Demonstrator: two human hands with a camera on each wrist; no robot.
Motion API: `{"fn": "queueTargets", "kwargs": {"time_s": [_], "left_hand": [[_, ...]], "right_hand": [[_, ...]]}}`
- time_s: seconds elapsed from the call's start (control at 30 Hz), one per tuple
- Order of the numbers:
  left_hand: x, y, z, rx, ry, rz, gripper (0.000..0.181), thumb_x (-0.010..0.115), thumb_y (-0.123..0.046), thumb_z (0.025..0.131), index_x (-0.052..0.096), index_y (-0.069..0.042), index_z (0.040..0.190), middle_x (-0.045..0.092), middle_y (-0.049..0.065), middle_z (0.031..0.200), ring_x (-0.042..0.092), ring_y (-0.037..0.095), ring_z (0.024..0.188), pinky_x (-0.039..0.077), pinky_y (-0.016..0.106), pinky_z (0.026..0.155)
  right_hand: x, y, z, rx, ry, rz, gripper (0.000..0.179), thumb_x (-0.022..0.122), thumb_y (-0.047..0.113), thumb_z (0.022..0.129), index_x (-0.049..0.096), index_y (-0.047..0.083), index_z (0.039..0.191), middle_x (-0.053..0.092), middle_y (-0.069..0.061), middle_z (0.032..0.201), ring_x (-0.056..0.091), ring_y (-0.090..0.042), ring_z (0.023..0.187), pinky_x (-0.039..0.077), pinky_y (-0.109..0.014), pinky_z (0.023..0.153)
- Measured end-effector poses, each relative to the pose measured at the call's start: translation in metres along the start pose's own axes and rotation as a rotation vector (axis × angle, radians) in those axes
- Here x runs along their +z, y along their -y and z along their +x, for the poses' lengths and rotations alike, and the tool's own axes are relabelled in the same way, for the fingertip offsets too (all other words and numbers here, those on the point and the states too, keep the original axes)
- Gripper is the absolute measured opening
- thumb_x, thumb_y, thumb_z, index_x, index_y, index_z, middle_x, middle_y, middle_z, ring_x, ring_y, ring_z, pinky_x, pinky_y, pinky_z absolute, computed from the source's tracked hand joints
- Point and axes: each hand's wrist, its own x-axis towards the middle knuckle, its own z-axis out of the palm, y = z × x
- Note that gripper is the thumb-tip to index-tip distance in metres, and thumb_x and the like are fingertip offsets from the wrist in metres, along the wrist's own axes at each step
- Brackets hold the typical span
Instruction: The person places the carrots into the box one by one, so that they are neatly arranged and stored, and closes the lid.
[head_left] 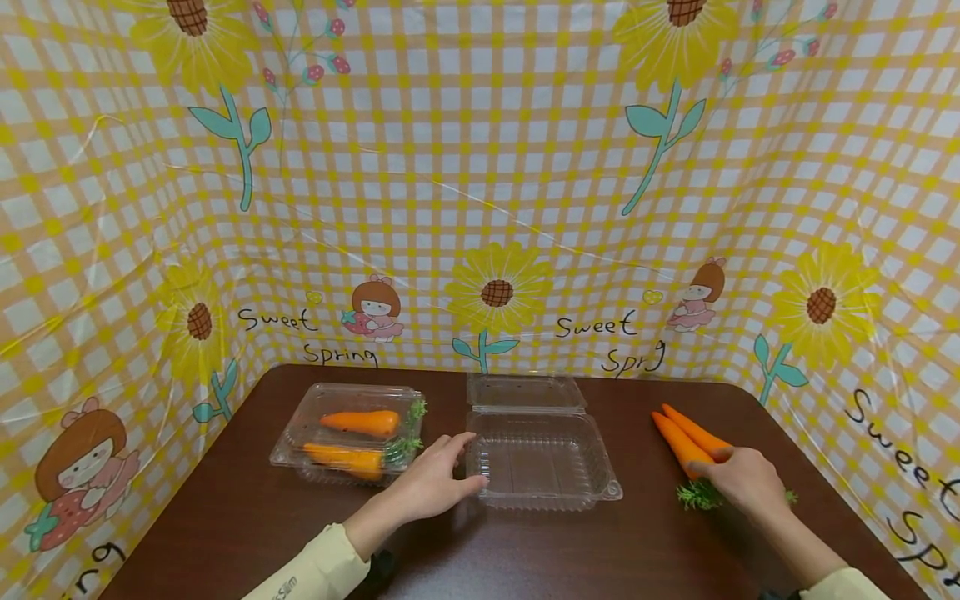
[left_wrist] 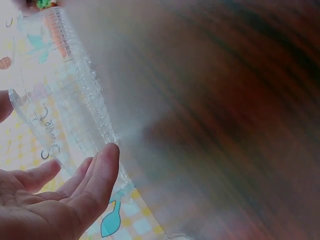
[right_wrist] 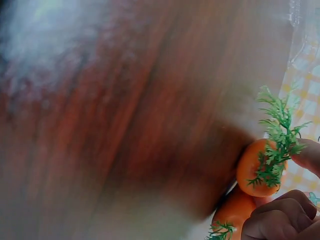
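An open clear plastic clamshell box (head_left: 540, 504) stands mid-table, its lid folded back. My left hand (head_left: 435, 479) is at its left wall, thumb and fingers spread and touching the rim; in the left wrist view the fingers (left_wrist: 95, 185) are loosely extended beside the clear plastic. On the right, two orange carrots with green tops lie side by side. My right hand (head_left: 746, 483) grips the left carrot (head_left: 675, 442) near its leafy end, fingers over the right carrot (head_left: 701, 429). In the right wrist view, the thumb touches the upper carrot (right_wrist: 255, 167); the curled fingers partly hide the lower carrot (right_wrist: 235, 212).
A closed clear clamshell box (head_left: 292, 454) with carrots inside stands to the left, green tops showing at its right end. The dark brown tabletop (head_left: 555, 554) is enclosed by a yellow checked cloth (head_left: 480, 192) at the back and sides.
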Motion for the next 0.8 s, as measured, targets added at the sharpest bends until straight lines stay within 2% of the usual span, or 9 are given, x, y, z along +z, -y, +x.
{"fn": "queueTargets", "kwargs": {"time_s": [0.13,0.23,0.37,0.5,0.6,0.73,0.8], "left_hand": [[-0.0005,-0.0005,0.0,-0.002,0.0,-0.001,0.074,0.067,-0.048,0.094,0.04,-0.014,0.154,0.056,0.011,0.132,0.058,0.028,0.116,0.051,0.051,0.089],[-0.0006,-0.0006,0.0002,-0.003,-0.002,-0.003,0.074,0.067,-0.048,0.094,0.04,-0.014,0.154,0.056,0.012,0.132,0.058,0.028,0.116,0.051,0.051,0.09],[0.0001,-0.0003,0.0002,-0.009,0.0,-0.009,0.074,0.068,-0.048,0.094,0.04,-0.014,0.154,0.056,0.012,0.131,0.059,0.028,0.115,0.051,0.051,0.089],[0.0014,0.0004,0.0002,-0.013,0.002,-0.013,0.075,0.068,-0.048,0.094,0.04,-0.014,0.155,0.056,0.011,0.131,0.059,0.027,0.114,0.052,0.051,0.089],[0.002,0.0003,0.0002,-0.015,0.001,-0.013,0.075,0.068,-0.047,0.094,0.039,-0.014,0.155,0.056,0.012,0.132,0.059,0.028,0.116,0.051,0.052,0.09],[0.002,-0.0003,-0.0001,-0.019,-0.002,-0.012,0.076,0.068,-0.047,0.094,0.039,-0.014,0.155,0.056,0.012,0.133,0.059,0.029,0.117,0.051,0.053,0.091],[0.0017,-0.0004,-0.0003,-0.021,-0.002,-0.012,0.076,0.068,-0.047,0.094,0.038,-0.013,0.155,0.055,0.013,0.133,0.059,0.029,0.117,0.051,0.053,0.091]], "right_hand": [[0.0008,-0.0008,0.0017,-0.022,-0.01,0.002,0.066,0.07,0.049,0.09,0.068,-0.011,0.117,0.055,-0.044,0.125,0.057,-0.06,0.103,0.049,-0.05,0.073],[0.001,0.0006,0.002,-0.008,-0.006,0.008,0.062,0.071,0.048,0.089,0.07,-0.009,0.111,0.058,-0.043,0.122,0.058,-0.059,0.101,0.049,-0.051,0.073],[0.002,0.0019,0.0016,0.007,0.006,0.012,0.048,0.072,0.046,0.088,0.074,-0.002,0.093,0.066,-0.037,0.111,0.062,-0.054,0.096,0.049,-0.045,0.069],[0.003,0.0032,0.0012,0.012,0.007,0.011,0.039,0.072,0.045,0.087,0.071,0.007,0.08,0.073,-0.022,0.095,0.065,-0.046,0.092,0.046,-0.038,0.065],[0.0038,0.0038,0.0008,0.008,0.002,0.022,0.037,0.072,0.044,0.087,0.072,0.008,0.08,0.074,-0.016,0.093,0.066,-0.042,0.092,0.045,-0.036,0.065],[0.0041,0.0048,0.0002,-0.007,-0.011,0.048,0.038,0.073,0.044,0.087,0.077,0.006,0.088,0.074,-0.02,0.1,0.066,-0.041,0.093,0.045,-0.034,0.065],[0.0036,0.0057,-0.0001,-0.011,-0.012,0.064,0.041,0.073,0.044,0.087,0.078,0.004,0.092,0.074,-0.019,0.099,0.066,-0.035,0.088,0.045,-0.033,0.064]]}}
